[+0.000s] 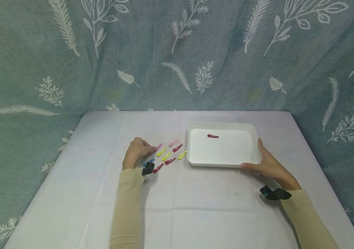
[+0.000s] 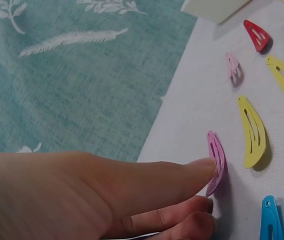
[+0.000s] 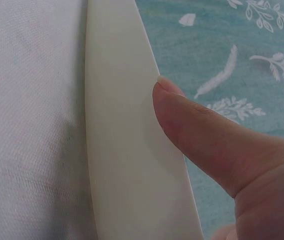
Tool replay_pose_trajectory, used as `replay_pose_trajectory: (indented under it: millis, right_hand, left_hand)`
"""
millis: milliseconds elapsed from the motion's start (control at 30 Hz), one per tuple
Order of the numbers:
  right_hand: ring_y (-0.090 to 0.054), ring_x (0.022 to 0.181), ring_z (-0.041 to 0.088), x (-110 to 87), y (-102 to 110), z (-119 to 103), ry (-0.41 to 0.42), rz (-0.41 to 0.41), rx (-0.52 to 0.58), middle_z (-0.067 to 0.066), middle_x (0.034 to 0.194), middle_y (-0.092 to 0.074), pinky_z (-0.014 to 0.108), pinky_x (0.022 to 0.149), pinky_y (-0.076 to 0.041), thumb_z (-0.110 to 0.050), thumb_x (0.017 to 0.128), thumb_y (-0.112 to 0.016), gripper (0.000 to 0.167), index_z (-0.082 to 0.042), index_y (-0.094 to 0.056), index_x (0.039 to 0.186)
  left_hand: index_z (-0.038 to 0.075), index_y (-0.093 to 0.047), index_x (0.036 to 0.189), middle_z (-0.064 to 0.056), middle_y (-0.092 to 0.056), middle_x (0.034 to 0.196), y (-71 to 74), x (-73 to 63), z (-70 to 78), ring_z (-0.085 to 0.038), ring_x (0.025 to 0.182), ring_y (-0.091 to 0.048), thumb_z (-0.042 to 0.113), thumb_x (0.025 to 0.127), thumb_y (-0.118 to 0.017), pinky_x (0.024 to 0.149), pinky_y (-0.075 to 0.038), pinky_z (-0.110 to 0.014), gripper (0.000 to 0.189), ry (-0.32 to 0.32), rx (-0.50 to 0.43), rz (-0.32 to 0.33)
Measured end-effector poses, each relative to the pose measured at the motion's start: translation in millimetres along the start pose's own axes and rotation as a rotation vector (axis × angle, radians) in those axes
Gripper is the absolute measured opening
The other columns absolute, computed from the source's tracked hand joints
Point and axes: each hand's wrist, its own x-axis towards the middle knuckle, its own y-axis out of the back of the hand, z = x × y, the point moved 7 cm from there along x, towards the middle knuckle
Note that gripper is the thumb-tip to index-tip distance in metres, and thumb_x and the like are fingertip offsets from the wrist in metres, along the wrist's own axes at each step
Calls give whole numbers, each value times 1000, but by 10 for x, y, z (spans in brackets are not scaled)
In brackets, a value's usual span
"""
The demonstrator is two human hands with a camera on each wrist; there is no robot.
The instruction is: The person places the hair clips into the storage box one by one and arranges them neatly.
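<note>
Fabric (image 1: pixel 155 69) in blue-green, printed with white leaves and sprigs, hangs beyond the white tray (image 1: pixel 220 152) and down both sides of it, walling in the space I watch from afar. Under the tray I see a white cloth (image 1: pixel 211 221) covering the table, with long fold creases running left of the tray and another crossing on its near side (plus some faint smudges just in front of it).

On my feed, the left hand (image 1: pixel 137 152), well to the tray's left, has thumb and fingers together, pinching a purple-pink clip (image 2: pixel 213 150). Between that hand and the tray, on the cloth, I count a paler pink clip (image 1: pixel 173 142), three yellow clips (image 1: pixel 182 155) and three red clips (image 1: pixel 170 161), the rightmost yellow one just beside the tray's left wall. A blue clip (image 1: pixel 149 162) lies farther left of the tray, close to the left wrist. One lone red clip (image 1: pixel 213 136) lies inside the tray, toward its far wall.

The right hand (image 1: pixel 268 167) is clamped on the tray's near right corner, its thumb against the near wall. Tan sleeves (image 1: pixel 127 211) reach in from the tray's near side.
</note>
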Motion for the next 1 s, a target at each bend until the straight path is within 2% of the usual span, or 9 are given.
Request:
replay_pose_trajectory:
  millis: [300,567,867,1000]
  right_hand:
    - [0,156,57,1,5,-1,-7,7,-12,33,169,13,75,119,-14,-50,80,-87,145,-6,27,159]
    - [4,157,55,8,2,16,-25,3,-31,30,169,15,74,120,-11,-54,79,-86,147,-8,28,159]
    - [1,156,56,-2,14,-3,-8,6,-32,32,169,14,75,119,-14,-52,79,-86,146,-5,27,158]
    - [1,157,56,3,7,4,-18,9,-34,30,170,14,75,119,-14,-53,79,-86,146,-7,27,159]
  left_hand:
    - [2,-78,106,-14,-77,102,-13,-19,21,-31,103,-64,29,91,-77,103,-50,-53,31,-17,50,21]
    - [3,-76,104,-13,-74,103,-21,-7,23,-29,99,-62,27,93,-74,98,-51,-51,27,-11,63,20]
    - [4,-74,106,-12,-73,101,-25,-8,55,-29,100,-63,28,96,-72,104,-47,-54,26,-38,29,1]
    - [5,-74,106,-11,-73,99,-20,-7,78,-27,98,-62,28,96,-71,101,-48,-52,26,-58,10,-1]
